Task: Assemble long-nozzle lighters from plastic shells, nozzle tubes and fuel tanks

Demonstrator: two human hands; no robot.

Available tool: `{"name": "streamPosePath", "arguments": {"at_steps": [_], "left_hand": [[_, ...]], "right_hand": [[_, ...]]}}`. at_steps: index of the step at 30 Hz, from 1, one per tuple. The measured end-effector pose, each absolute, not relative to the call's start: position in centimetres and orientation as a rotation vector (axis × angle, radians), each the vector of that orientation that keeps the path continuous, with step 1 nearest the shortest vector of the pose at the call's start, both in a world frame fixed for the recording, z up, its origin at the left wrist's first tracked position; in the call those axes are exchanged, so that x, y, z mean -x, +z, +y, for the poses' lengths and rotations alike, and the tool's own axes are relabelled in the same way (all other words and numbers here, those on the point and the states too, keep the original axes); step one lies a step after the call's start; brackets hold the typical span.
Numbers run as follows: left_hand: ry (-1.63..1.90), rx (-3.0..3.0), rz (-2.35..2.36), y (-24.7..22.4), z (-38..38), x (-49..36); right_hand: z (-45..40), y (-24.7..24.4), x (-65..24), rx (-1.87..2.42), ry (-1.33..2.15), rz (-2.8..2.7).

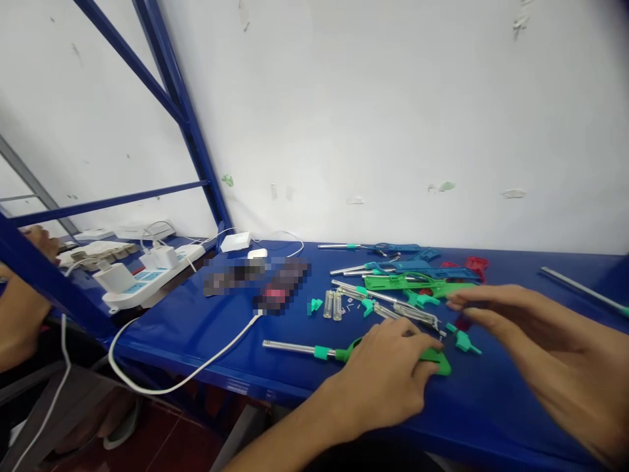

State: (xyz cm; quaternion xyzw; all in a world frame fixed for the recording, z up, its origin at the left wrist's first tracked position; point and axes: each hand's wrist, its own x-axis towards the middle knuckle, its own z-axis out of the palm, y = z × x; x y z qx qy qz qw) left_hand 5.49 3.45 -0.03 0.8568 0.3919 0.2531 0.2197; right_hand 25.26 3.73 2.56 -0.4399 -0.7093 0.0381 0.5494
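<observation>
My left hand lies over a long-nosed gas lighter with a green handle, its fingers bent round the handle. The lighter's metal barrel, with a teal collar, points left. To the right, my right hand has thumb and fingertips drawn together at a small dark red part, mostly hidden. Just below it sits a teal plastic trigger piece. Between and beyond the hands are clear fuel tubes, metal barrels, a green handle shell and more teal pieces.
Blue handle parts and red parts lie farther back. Another metal rod is at right. A blurred-out phone with a white cable lies left, near a power strip. Beyond the blue frame another person's arm shows.
</observation>
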Motion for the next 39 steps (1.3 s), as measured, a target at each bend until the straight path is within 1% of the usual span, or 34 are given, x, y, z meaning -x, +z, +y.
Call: {"name": "streamPosePath", "arguments": {"at_steps": [4,8,10,12,14,17,20,22,25,28,30,33,36,39], "left_hand": [[0.712,-2.316,1.107,-0.2,3.6,-5.5],[0.745,-2.305,1.085,-0.4,3.8,-5.6],[0.743,-2.314,1.076,-0.4,3.8,-5.6],[0.738,-2.315,1.07,-0.4,3.8,-5.6],[0.737,-2.314,1.068,-0.3,3.9,-5.6],[0.735,-2.312,1.064,-0.2,3.8,-5.6],[0.737,-2.306,1.063,-0.1,3.8,-5.6],[0.742,-2.311,1.063,-0.1,3.8,-5.6],[0.75,-2.316,1.057,-0.2,3.7,-5.7],[0.757,-2.321,1.061,-0.4,3.7,-5.7],[0.764,-2.321,1.063,-0.5,3.7,-5.7],[0.773,-2.328,1.052,-0.6,3.8,-5.6],[0.759,-2.333,1.044,-0.6,3.9,-5.7],[0.715,-2.338,1.038,-0.5,4.1,-5.7]], "right_hand": [[3.8,3.2,-24.9,0.995,0.168,-1.779],[3.4,3.9,-25.2,0.945,0.375,-1.863],[3.2,3.9,-25.0,0.958,0.442,-1.813],[3.1,3.7,-24.7,0.995,0.426,-1.736],[3.2,3.5,-24.5,1.007,0.317,-1.699],[3.2,3.6,-24.5,0.982,0.223,-1.756],[2.9,3.9,-24.8,0.965,0.367,-1.846],[2.9,3.9,-24.8,0.97,0.424,-1.794],[3.3,3.7,-24.6,0.965,0.346,-1.742],[3.8,3.9,-24.6,0.944,0.253,-1.806],[3.8,4.1,-25.0,0.945,0.282,-1.885],[3.7,4.3,-25.8,0.968,0.415,-1.963],[3.7,4.0,-26.2,1.028,0.452,-1.821],[4.0,3.7,-25.9,1.06,0.408,-1.712]]}}
